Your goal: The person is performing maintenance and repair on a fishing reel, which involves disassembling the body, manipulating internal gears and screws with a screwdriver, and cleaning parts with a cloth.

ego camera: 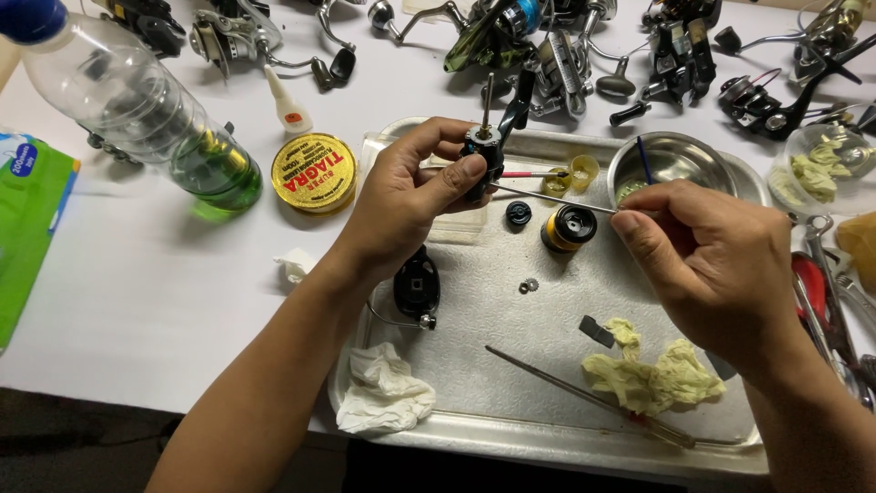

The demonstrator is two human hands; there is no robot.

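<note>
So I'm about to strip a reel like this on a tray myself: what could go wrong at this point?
1. The small gear lies loose on the metal tray, beside the black cap; a nudge from a wrist could send it rolling.
2. The right hand pokes a thin rod into the reel body pinched by the left hand; a slip might jab a finger.
3. The tilted bottle could roll.

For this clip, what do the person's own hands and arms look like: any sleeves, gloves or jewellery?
Both arms are bare as far as the frame shows, with no sleeves visible. The left hand and right hand wear no gloves, and no rings, watch or wristband show. Fingernails are short and unpainted.
</note>
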